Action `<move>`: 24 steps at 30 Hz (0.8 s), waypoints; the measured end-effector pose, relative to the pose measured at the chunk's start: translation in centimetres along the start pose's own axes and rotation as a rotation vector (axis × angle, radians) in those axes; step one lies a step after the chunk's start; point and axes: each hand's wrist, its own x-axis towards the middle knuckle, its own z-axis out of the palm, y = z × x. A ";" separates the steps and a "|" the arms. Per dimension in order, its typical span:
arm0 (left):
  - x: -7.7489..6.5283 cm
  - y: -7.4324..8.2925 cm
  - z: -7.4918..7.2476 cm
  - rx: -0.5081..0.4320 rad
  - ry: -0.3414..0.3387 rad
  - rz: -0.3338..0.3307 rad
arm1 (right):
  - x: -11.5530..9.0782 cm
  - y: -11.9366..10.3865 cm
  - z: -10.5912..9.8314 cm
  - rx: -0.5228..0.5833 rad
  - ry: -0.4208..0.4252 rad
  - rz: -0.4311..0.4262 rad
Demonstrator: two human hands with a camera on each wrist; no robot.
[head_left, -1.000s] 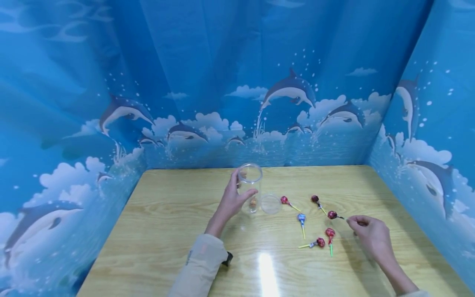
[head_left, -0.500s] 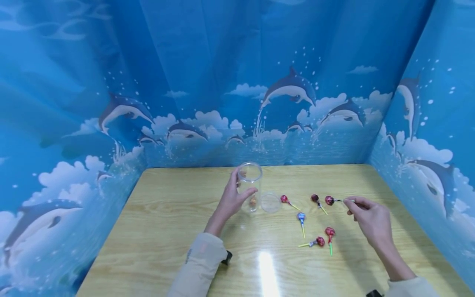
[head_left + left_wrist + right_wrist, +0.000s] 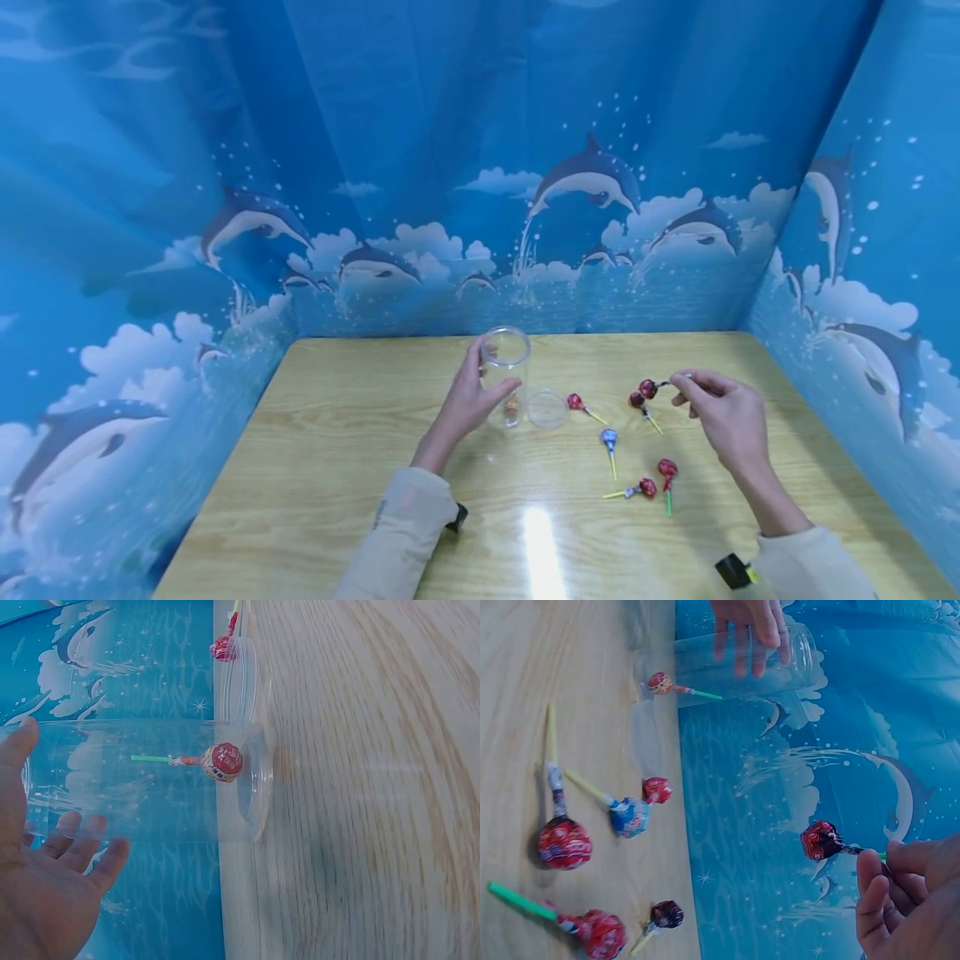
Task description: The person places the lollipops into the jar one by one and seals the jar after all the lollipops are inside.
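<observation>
My left hand point(image 3: 476, 396) grips a clear plastic jar point(image 3: 507, 364) that stands upright on the table, its mouth uncovered. Inside, at the jar's bottom, a lollipop with a green stick point(image 3: 223, 762) rests head down. Raised above the table, my right hand point(image 3: 726, 417) pinches the green stick of a dark red lollipop point(image 3: 822, 841), whose head points left, toward the jar. Just below that head in the head view lies a dark lollipop with a yellow stick point(image 3: 637, 400). The clear round lid point(image 3: 548, 409) lies flat beside the jar.
Several more lollipops lie on the wooden table point(image 3: 337, 467): a red one point(image 3: 574, 402) near the lid, a blue one point(image 3: 609, 437), and two red ones nearer the front, one with a green stick point(image 3: 667, 469). A blue dolphin curtain point(image 3: 420, 167) encloses the back and sides.
My right hand has lifted the dark red lollipop and carried it back and to the left, over the dark one. My left hand and the jar have stayed in place.
</observation>
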 end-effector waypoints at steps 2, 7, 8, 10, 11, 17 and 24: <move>0.1 0.0 0.0 0.007 0.002 -0.003 | 0.2 -0.5 0.2 0.016 0.003 -0.003; 0.2 0.1 0.0 0.014 0.009 -0.013 | 0.9 -2.0 0.9 0.076 0.015 -0.020; 0.2 0.1 0.0 0.012 0.009 -0.013 | 1.0 -2.3 1.1 0.088 0.013 -0.022; 0.2 0.1 -0.1 0.005 0.007 -0.012 | 1.3 -2.9 1.5 0.100 0.011 -0.030; 0.2 0.1 -0.1 0.003 0.006 -0.012 | 1.4 -3.2 1.6 0.108 0.009 -0.035; 0.2 0.2 -0.2 0.009 0.000 0.000 | 2.3 -4.5 2.6 0.116 0.000 -0.098; 0.3 0.1 -0.4 0.031 -0.014 0.011 | 3.1 -5.5 3.6 0.151 0.007 -0.128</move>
